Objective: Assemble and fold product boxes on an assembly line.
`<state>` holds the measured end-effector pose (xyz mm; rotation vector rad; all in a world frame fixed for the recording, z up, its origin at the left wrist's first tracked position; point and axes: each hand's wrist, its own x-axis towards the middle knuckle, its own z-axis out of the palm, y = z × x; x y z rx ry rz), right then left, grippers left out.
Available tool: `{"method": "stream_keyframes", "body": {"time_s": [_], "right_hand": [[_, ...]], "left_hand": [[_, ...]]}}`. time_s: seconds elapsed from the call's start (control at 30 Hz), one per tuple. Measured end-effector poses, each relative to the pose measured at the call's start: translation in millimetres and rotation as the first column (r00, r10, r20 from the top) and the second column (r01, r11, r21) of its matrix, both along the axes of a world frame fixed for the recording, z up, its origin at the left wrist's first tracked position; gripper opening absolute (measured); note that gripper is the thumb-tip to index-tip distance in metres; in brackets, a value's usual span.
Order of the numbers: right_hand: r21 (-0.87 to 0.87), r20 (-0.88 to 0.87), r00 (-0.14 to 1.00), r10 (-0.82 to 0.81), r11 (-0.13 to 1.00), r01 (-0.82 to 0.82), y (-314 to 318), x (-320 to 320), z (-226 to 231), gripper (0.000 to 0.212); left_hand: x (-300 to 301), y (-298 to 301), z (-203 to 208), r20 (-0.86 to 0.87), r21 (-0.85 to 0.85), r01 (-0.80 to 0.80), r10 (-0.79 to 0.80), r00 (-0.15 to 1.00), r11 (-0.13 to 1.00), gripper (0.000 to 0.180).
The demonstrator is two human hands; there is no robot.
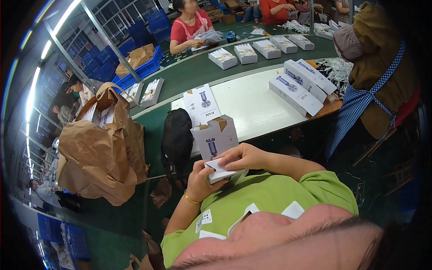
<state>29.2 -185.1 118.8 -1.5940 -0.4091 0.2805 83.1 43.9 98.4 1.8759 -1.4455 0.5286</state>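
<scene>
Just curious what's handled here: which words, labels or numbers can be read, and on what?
I won't copy wording, only locate it:
Carton lying on the white table: large lettering, legible.
Open carton behind the held box: small print, unreadable.
Cartons at right: large lettering, legible.
Far carton row: too blurred.
Sticker on green shirt: marks, unreadable.

Your two hands [200, 182] [245, 157] are on one white box [221, 173]; three boxes [292, 92] sit on your tabletop's [249, 114] right, five cartons [267, 48] in a row beyond, plus one black bag [174, 139].
</scene>
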Motion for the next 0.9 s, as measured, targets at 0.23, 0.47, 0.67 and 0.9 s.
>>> {"method": "stream_keyframes", "body": {"time_s": [0.23,0.47,0.67,0.9], "right_hand": [[-0.06,0.042,0.989,-0.143,0.988,0.145,5.1,-5.8,14.0,0.055],[-0.054,0.407,0.898,-0.165,0.977,0.205,-17.4,-12.2,14.4,0.082],[-0.163,0.345,0.824,-0.449,0.836,0.523,-115.5,19.3,34.3,0.062],[-0.681,0.457,0.567,-0.685,0.141,0.719,-263.9,56.3,76.3,0.051]], "left_hand": [[-3.0,-2.5,2.8,-0.012,-0.005,-0.004,0.004,1.0,1.0,0.071],[5.4,-16.8,6.4,-0.206,-0.39,-0.066,-0.017,0.978,0.918,0.066],[20.6,-34.1,-16.5,-0.503,-0.347,-0.092,-0.103,0.858,0.933,0.084],[30.5,-28.1,-51.3,-0.34,0.04,-0.378,0.369,0.865,0.925,0.087]]}}
